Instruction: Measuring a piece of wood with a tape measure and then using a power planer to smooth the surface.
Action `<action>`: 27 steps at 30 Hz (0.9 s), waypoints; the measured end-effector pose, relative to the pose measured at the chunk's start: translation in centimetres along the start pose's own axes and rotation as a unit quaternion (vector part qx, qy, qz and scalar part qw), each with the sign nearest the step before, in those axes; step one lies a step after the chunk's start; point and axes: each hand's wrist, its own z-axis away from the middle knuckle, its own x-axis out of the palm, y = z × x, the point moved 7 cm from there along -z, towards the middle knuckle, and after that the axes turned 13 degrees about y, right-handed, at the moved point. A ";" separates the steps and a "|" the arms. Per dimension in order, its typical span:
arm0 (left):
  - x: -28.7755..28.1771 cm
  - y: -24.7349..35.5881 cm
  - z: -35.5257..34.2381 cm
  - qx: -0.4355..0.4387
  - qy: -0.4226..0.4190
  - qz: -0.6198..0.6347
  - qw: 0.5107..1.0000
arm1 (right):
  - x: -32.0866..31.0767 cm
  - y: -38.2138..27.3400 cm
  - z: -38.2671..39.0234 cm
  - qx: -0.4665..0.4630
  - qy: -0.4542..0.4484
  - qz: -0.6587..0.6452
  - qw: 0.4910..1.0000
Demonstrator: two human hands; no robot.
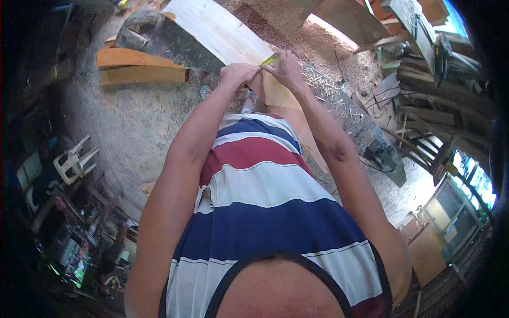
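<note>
Left hand (pixel 239 72) is curled at the edge of a long, pale wooden plank (pixel 218 31), its exact grip indiscernible, while a narrow yellow tape-measure strip (pixel 270 59), positioned between both hands, is pinched by the right hand (pixel 287 69).

A white stool (pixel 76 160) sits left, piled wood (pixel 442 95) right.

Left hand (pixel 238 73) and right hand (pixel 286 70) hold yellow tape (pixel 269 59)

No txt or nos. legible — yellow meas. tape (pixel 270 59) too small to read.
</note>
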 end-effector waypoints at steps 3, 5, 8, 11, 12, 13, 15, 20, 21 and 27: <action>-1.6 0.8 -0.7 0.019 0.009 -0.002 1.000 | -2.1 0.8 0.6 -0.013 0.064 -0.040 0.997; -1.0 0.9 0.0 0.010 0.004 -0.015 1.000 | -4.0 2.1 4.3 0.005 0.096 -0.010 0.995; -0.5 0.8 -0.4 0.002 -0.012 -0.022 1.000 | -6.1 4.7 11.1 0.044 0.062 0.047 0.996; 0.6 0.5 -2.0 -0.003 -0.063 0.010 0.998 | -7.9 6.6 17.7 0.075 0.077 0.087 0.990; 1.0 0.2 -2.6 0.012 -0.050 0.013 0.999 | -8.2 6.7 19.1 0.061 0.091 0.114 0.987; 1.5 -0.2 -3.3 0.021 -0.042 0.018 0.999 | -8.2 6.9 20.4 0.055 0.097 0.140 0.984; 2.1 -0.3 -4.6 0.086 -0.029 0.070 0.993 | -7.4 7.4 21.4 0.048 0.096 0.185 0.977; 2.2 0.9 -5.3 0.135 -0.057 0.070 0.987 | -6.3 8.2 22.2 0.073 0.088 0.193 0.975; 1.8 1.3 -4.8 0.166 -0.055 0.057 0.983 | -6.2 8.2 22.2 0.083 0.088 0.180 0.976; 2.9 -0.2 -5.3 0.038 -0.132 0.079 0.987 | -6.8 7.8 21.6 0.111 0.102 0.137 0.979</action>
